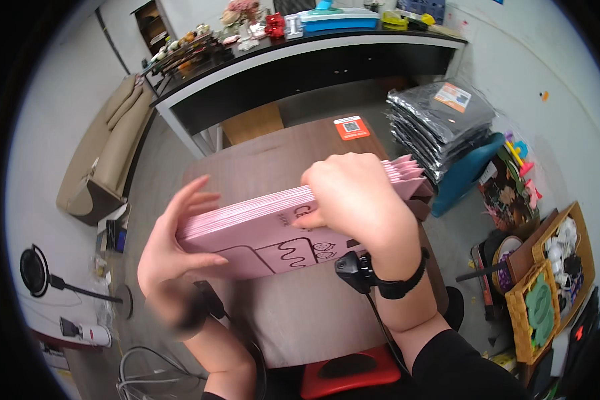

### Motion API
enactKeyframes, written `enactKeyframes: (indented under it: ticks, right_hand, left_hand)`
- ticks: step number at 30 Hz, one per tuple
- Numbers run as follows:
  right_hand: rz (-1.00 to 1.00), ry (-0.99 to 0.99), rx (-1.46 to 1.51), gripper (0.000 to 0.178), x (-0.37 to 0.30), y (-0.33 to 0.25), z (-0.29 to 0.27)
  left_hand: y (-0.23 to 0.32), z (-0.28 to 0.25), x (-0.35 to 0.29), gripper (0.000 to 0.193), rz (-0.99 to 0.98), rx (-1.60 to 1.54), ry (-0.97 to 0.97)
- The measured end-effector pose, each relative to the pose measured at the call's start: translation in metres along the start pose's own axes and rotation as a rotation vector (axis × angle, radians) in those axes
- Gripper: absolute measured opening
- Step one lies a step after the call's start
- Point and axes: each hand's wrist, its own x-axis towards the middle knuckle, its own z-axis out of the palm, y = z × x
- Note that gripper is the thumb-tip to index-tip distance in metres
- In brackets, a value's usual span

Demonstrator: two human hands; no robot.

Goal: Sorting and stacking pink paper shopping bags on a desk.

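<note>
At the far left, a round black lamp on a slim stem leans over the floor, with a small white device lying below it. Just right of these, a beige sofa stands along the wall, and loops of grey cable lie near the lower edge.

Next comes the left hand, its fingers spread and loosely curved around the left end of a pink stack of flat cardboard pieces — thumb along the printed front, fingertips up behind the top edge. Whether it presses on the stack, I cannot tell. The stack is held on edge, tilted, over the middle of a brown wooden table; whether its lower edge touches the tabletop is unclear. Beyond, a black desk with a pale edge spans the back, bearing a blue and white box.

Further right, a red seat shows at the bottom, and an orange-red label sits on the table's far part. The right hand grasps the stack from above — thumb on the front, fingers over the top. To its right are a pile of black plastic-wrapped packages, a teal chair and a woven basket.
</note>
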Motion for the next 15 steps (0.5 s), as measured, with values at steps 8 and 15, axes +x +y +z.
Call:
enactKeyframes:
  ticks: [8, 15]
  right_hand:
    - [0.094, 0.035, 0.009, 0.062, 0.007, 0.01, -0.005]
    - [0.056, 0.029, -0.009, 0.061, 0.006, 0.081, -0.021]
  left_hand:
    - [0.01, 0.0, 0.01, 0.056, -0.266, 0.359, -0.06]
    - [0.014, -0.005, 0.003, 0.049, -0.276, 0.372, -0.064]
